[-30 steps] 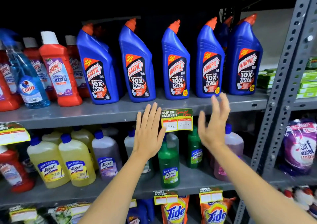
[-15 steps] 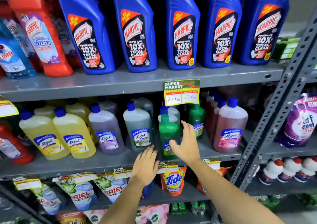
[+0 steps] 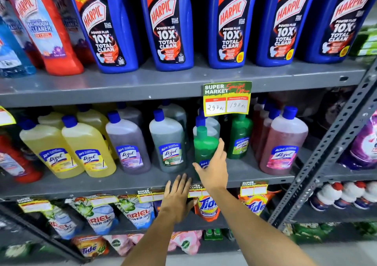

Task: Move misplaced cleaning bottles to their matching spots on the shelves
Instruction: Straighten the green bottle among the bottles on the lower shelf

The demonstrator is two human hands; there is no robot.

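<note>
Green Lizol bottle stands upright at the front of the middle shelf, its long axis vertical and its green cap up, with the label facing out and partly covered. It sits just in front of the grey Lizol bottles and between the front grey bottle and a second green Lizol bottle set further back under the price tag.

The right hand is open around the front green bottle: the forefinger lies up its right side and the thumb reaches across the lower label, so it touches the bottle, but the fingers have not closed on it. The left hand is open too, fingers spread and flat, at the front edge of the middle shelf, holding nothing.

Counted along the middle shelf's front row: two yellow Lizol bottles, one purple one, one grey, two green in all, and one pink one, with more of each colour behind that are too hidden to count.

On the top shelf five blue Harpic bottles stand in a row, all upright with their labels facing forward. Left of them is a red Harpic bathroom cleaner bottle, leaning in the view, and at the far left edge a pale blue bottle.

Below, Ariel pouches and Tide pouches hang on the lower shelf.
</note>
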